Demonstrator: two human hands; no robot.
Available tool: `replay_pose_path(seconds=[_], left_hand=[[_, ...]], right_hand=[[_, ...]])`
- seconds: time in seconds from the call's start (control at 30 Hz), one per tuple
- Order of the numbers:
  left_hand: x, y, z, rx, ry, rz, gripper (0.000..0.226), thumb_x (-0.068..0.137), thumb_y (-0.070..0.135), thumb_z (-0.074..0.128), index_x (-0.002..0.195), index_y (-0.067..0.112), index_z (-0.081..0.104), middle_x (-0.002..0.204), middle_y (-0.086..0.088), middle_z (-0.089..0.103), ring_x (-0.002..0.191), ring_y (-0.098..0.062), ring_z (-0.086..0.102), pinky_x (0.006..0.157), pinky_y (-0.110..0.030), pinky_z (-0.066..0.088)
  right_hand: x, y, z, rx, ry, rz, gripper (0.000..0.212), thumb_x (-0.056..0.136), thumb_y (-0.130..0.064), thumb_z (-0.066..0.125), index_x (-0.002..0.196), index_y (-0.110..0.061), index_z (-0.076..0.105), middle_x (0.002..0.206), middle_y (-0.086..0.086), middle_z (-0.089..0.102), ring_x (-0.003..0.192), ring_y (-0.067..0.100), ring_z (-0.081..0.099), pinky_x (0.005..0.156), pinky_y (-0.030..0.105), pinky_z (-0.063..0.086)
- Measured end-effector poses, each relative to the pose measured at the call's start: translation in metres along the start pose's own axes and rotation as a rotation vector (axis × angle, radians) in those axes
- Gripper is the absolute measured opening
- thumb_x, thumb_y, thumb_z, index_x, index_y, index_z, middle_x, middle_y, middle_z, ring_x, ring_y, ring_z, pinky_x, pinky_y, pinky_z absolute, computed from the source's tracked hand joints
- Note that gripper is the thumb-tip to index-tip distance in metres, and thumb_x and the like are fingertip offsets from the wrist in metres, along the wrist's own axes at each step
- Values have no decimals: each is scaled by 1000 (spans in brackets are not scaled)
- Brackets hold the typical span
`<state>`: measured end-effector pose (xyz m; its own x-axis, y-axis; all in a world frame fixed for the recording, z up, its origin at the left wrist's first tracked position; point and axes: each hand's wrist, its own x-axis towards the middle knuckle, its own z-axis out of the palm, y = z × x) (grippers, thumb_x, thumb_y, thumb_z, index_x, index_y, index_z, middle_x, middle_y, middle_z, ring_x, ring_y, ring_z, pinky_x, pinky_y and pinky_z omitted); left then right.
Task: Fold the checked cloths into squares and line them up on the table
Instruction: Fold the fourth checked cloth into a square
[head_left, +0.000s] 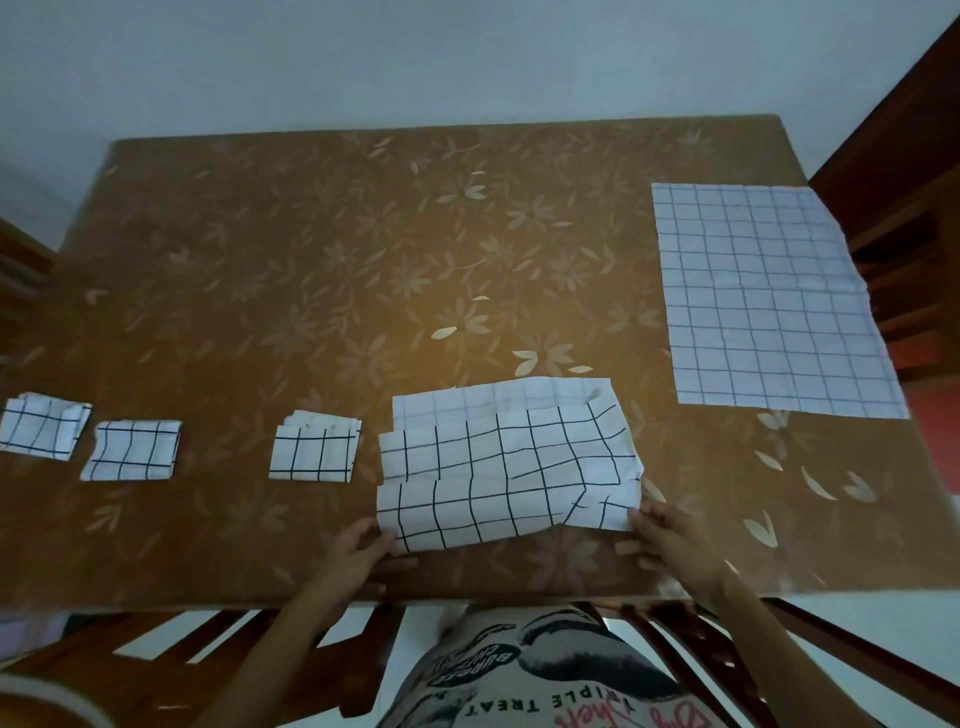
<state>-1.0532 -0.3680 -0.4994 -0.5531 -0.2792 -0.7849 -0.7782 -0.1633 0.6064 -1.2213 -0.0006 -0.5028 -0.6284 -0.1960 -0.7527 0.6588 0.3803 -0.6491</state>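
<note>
While folding: half-folded cloth (506, 467) is being pinched at both near corners.
Hands: left hand (358, 545), right hand (667, 540), both gripping.
Left of the hands: three folded squares (314, 452) are lying on the desk (311, 260).

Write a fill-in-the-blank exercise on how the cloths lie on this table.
1. ____ folded squares lie in a row left of the half-folded cloth.
2. The left hand and right hand hold that cloth's ____ edge.
3. The flat cloth lies at the table's ____ side.

Missing: three; near; right
</note>
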Motion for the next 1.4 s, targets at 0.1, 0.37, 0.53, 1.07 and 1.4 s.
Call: replay_pose_path(seconds=[0.1,0.37,0.53,1.07,1.4], left_hand=[[2,2,1,-266,1,-61,13,99,15,56,107,4,56,112,-14,67,99,-33,73,64,-37,62],[6,-1,-1,2,182,86,18,96,18,63,110,6,63,111,-12,65,96,-21,66,63,-20,58],[-1,2,6,52,166,155,28,90,25,70,112,13,60,109,1,64,94,-11,64,61,-13,55],[15,1,19,197,258,237,21,92,17,68,111,16,59,91,-6,73,77,-22,70,59,-22,53],[27,1,56,1031,497,786,44,99,41,40,132,16,58,133,-10,58,120,-25,55,94,-36,52]], right_hand=[[-3,-1,1,134,-22,-5,16,101,-18,52,110,-6,58,95,8,74,80,21,75,56,24,55],[-1,13,-8,99,146,-123,17,98,-7,56,112,-1,64,94,13,71,96,31,69,63,18,57],[-1,21,-12,97,215,-117,15,90,-11,69,101,-1,69,102,13,73,93,22,70,67,21,58],[6,25,1,110,376,-187,20,85,-11,75,98,-22,64,100,8,71,92,25,70,70,31,60],[11,10,46,-801,571,-660,38,94,-34,46,126,-16,57,141,9,51,125,27,48,100,45,38]])
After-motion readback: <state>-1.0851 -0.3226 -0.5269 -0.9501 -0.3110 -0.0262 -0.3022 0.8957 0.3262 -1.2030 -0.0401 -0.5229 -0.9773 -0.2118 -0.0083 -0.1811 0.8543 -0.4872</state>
